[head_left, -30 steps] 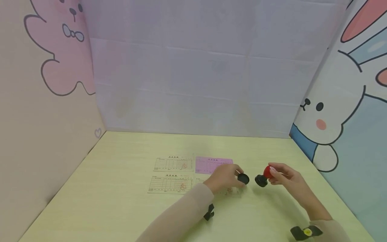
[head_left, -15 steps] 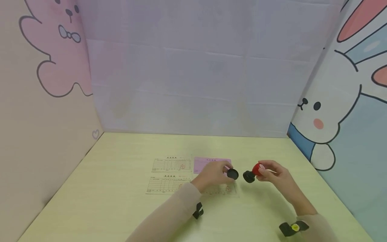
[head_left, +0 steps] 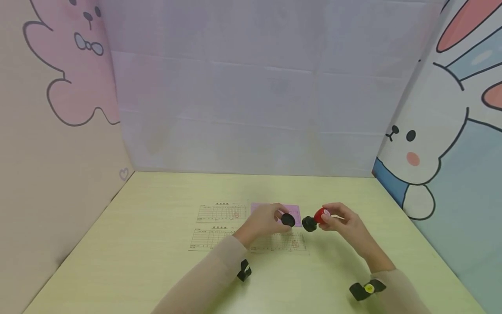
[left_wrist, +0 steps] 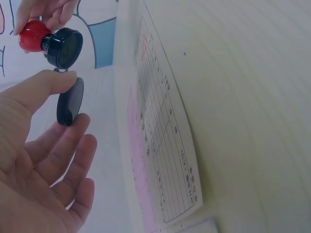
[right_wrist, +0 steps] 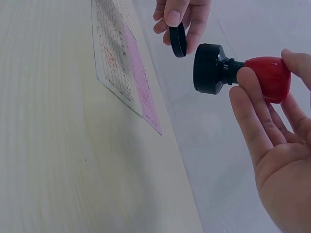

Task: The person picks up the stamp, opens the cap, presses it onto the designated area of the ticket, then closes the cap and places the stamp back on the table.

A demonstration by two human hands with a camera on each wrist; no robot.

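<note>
My right hand (head_left: 347, 224) grips a stamp by its red knob (right_wrist: 270, 77); the stamp's round black head (right_wrist: 208, 69) points left toward the other hand. Between thumb and fingers, my left hand (head_left: 263, 221) pinches a round black cap (left_wrist: 71, 101). Cap and stamp head are close together but apart, both held above the table. Below the left hand lie printed forms: a pink slip (head_left: 295, 212) partly covered by that hand, and a white form (head_left: 280, 243) in front of it, bearing a red mark.
Two more white forms (head_left: 222, 213) lie to the left, one behind the other (head_left: 208, 239), on the pale yellow table (head_left: 149, 244). A plain back wall (head_left: 251, 109) and side walls with cartoon animals (head_left: 423, 148) surround it. Black straps (head_left: 367, 289) sit on both sleeves.
Both hands have moved left and slightly away from me, over the forms. The stamp has come nearer to the cap; each hand keeps its hold.
</note>
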